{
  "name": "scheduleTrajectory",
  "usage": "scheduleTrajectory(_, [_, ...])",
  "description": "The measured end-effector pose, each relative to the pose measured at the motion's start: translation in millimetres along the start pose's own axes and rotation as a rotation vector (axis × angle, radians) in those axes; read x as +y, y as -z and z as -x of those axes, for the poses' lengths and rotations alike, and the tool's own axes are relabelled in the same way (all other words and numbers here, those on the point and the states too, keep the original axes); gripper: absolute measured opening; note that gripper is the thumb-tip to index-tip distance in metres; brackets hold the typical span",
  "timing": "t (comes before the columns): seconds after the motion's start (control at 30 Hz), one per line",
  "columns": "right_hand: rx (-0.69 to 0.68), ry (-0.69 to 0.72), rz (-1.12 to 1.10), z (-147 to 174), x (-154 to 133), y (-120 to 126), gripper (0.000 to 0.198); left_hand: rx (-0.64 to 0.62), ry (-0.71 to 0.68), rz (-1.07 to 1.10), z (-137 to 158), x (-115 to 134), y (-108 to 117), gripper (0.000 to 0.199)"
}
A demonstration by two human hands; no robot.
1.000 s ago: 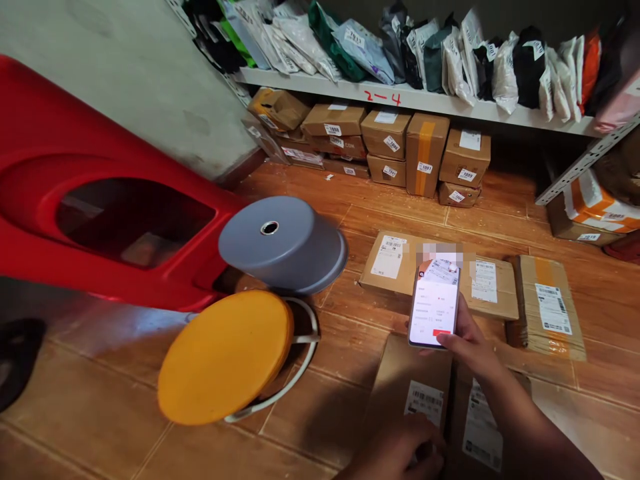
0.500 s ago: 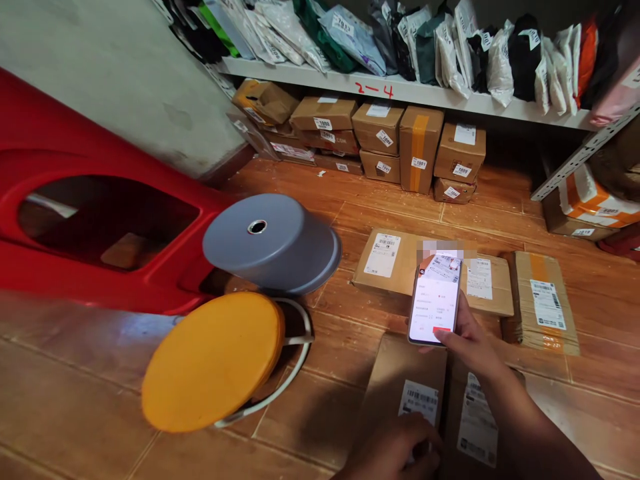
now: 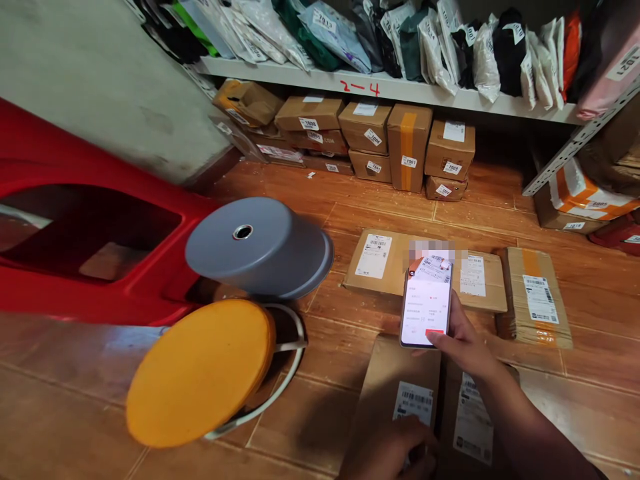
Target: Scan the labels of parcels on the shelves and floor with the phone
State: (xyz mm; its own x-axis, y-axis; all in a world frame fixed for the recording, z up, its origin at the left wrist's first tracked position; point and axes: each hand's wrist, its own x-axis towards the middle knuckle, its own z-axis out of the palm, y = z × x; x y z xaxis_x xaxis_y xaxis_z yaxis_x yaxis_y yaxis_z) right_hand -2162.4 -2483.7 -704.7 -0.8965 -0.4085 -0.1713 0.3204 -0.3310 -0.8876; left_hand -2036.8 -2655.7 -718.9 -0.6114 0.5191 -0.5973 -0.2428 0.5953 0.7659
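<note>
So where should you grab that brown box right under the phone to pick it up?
Probably by its two long side edges, coming down from above. The brown box lies flat on the floor, so only its top and rims are free. The left hand already rests on its near end by the label, while the right hand holds the phone, so only the left is free.
</note>
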Motion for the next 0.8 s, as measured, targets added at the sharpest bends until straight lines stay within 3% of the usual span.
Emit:
scheduleTrajectory(0.17, [-0.039,-0.017,-0.023,1,0,1,0.103,0.02,-0.027,0.01,-4,-8,-6,0.018])
scheduleTrajectory(0.33, [-0.036,-0.014,-0.047,4,-3,1,0.092,0.004,-0.012,-0.001,-2,0,-2,0.018])
scheduleTrajectory(0.47, [-0.05,-0.043,-0.027,5,-10,1,0.095,-0.014,0.03,-0.017,-1,7,-1,0.021])
scheduleTrajectory(0.8, [-0.088,-0.037,-0.025,11,-18,6,0.091,0.008,-0.012,-0.05,-3,-2,-9,0.018])
